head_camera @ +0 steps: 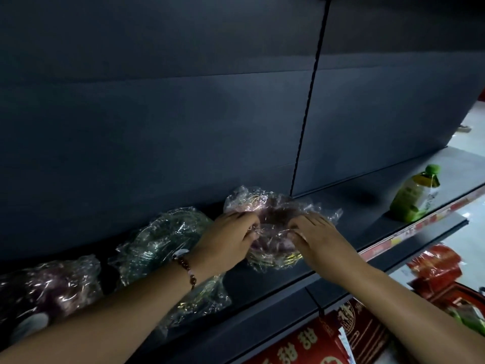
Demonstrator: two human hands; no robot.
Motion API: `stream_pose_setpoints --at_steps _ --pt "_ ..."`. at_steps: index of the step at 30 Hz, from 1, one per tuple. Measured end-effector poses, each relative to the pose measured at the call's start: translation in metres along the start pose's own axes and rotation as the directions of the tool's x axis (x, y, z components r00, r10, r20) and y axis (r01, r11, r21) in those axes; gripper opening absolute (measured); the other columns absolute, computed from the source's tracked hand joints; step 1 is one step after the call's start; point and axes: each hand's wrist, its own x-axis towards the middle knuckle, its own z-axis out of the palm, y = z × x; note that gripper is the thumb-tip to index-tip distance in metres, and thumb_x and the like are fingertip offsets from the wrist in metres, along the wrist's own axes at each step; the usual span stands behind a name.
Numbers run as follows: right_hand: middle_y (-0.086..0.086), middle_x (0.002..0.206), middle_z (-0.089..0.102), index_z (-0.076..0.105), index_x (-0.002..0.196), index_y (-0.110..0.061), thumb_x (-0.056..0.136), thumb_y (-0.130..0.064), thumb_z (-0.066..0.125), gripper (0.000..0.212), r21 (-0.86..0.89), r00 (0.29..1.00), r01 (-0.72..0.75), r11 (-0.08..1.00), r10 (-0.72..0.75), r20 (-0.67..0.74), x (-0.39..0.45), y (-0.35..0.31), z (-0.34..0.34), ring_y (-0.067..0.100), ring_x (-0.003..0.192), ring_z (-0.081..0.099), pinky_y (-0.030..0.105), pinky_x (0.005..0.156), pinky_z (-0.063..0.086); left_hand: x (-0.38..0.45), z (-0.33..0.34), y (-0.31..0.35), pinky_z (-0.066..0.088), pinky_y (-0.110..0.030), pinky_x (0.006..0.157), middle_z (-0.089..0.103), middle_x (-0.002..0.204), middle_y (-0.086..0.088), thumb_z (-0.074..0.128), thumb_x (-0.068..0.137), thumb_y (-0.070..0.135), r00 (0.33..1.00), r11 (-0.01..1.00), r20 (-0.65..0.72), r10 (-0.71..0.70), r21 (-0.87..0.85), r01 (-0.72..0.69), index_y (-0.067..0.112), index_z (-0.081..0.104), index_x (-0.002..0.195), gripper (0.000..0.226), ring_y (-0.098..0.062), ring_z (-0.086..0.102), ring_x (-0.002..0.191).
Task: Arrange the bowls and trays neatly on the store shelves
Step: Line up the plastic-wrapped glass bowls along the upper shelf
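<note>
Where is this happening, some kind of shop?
Most likely a shop aisle. A long dark shelf carries a red price strip on its front edge, a green bottle stands on it, and red packaged goods sit below.

You see crinkled, glossy clear plastic wrap (265, 206) around the bowl, a smooth matt dark shelf (349, 198), and a shiny green plastic bottle (414, 195).
</note>
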Motion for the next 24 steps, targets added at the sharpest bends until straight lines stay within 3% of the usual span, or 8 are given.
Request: stream_pose_setpoints --at_steps 2,4,7,9,14,17,20,24 --pt "-0.015 0.119 0.049 0.054 0.119 -0.026 0.094 -0.056 0.037 0.043 0.110 0.992 -0.076 0.991 0.086 -0.091 -0.011 -0.006 -0.007 0.006 0.118 0.041 0.034 0.108 0.030 -0.019 -0.014 -0.003 0.032 -0.006 0.075 0.058 0.104 0.012 0.054 0.096 0.023 0.998 1.000 -0.062 0.010 -0.008 -0.010 0.020 0.058 0.106 0.011 -0.001 0.049 0.093" --pt "-0.006 0.127 0.051 0.051 0.126 -0.025 0.084 -0.064 0.044 0.058 0.453 0.872 -0.335 0.827 0.454 -0.185 -0.023 -0.013 -0.007 0.015 0.121 0.045 0.040 0.103 0.037 -0.042 -0.022 -0.008 0.030 -0.006 0.078 0.053 0.101 0.016 0.053 0.096 0.024 0.994 1.000 -0.109 0.014 0.008 -0.013 0.022 0.058 0.103 0.010 0.001 0.045 0.096" --pt "0.014 0.120 0.055 0.051 0.123 -0.018 0.085 -0.044 0.064 0.048 0.834 0.553 -0.534 -0.141 0.688 0.470 -0.033 -0.039 0.006 0.031 0.100 0.057 0.045 0.085 0.051 -0.080 -0.023 -0.013 0.032 -0.010 0.085 0.057 0.099 0.018 0.049 0.093 0.029 0.991 0.999 -0.129 0.040 0.040 -0.036 0.028 0.058 0.097 0.010 0.006 0.042 0.097" --pt "0.019 0.096 0.064 0.060 0.103 -0.009 0.089 -0.029 0.063 0.025 0.758 0.519 -0.531 -0.378 0.562 0.644 -0.037 -0.056 0.016 0.031 0.076 0.066 0.039 0.069 0.057 -0.101 -0.019 -0.014 0.034 -0.011 0.088 0.059 0.100 0.020 0.047 0.093 0.032 0.992 0.999 -0.121 0.048 0.000 -0.049 0.031 0.059 0.096 0.013 0.007 0.042 0.100" --pt "0.012 0.075 0.071 0.067 0.087 -0.007 0.090 -0.006 0.057 0.010 0.796 0.648 -0.585 -0.152 0.503 0.572 -0.026 -0.101 0.044 0.020 0.061 0.068 0.034 0.063 0.054 -0.153 -0.017 -0.027 0.033 -0.027 0.106 0.056 0.116 0.023 0.051 0.092 0.036 0.972 0.984 -0.202 -0.123 -0.155 0.092 0.033 0.064 0.105 0.018 0.000 0.037 0.127" --pt "0.011 0.077 0.072 0.067 0.094 -0.007 0.087 0.000 0.056 0.014 0.791 0.684 -0.606 -0.089 0.449 0.575 -0.019 -0.126 0.059 0.019 0.064 0.068 0.032 0.060 0.055 -0.189 -0.026 -0.033 0.016 -0.031 0.112 0.018 0.152 0.027 0.064 0.087 0.036 0.928 0.892 -0.161 -0.335 -0.373 0.257 0.051 0.044 0.131 0.051 0.000 0.003 0.145" --pt "0.017 0.092 0.072 0.063 0.104 -0.006 0.086 0.004 0.054 0.022 0.781 0.722 -0.624 -0.001 0.382 0.577 -0.009 -0.155 0.080 0.028 0.078 0.069 0.046 0.080 0.053 -0.224 -0.037 -0.040 0.015 -0.024 0.110 -0.002 0.155 0.033 0.062 0.081 0.049 0.802 0.725 -0.200 -0.563 -0.585 0.363 0.055 0.019 0.144 0.076 0.010 -0.002 0.142" --pt "0.011 0.091 0.070 0.054 0.118 -0.013 0.084 0.001 0.054 0.037 0.756 0.754 -0.647 0.095 0.226 0.617 0.006 -0.212 0.111 0.028 0.078 0.067 0.043 0.073 0.052 -0.275 -0.046 -0.079 0.026 -0.032 0.116 0.020 0.157 0.017 0.066 0.085 0.035 0.621 0.719 -0.410 -0.668 -0.572 0.395 0.047 0.023 0.147 0.077 -0.007 0.018 0.146"
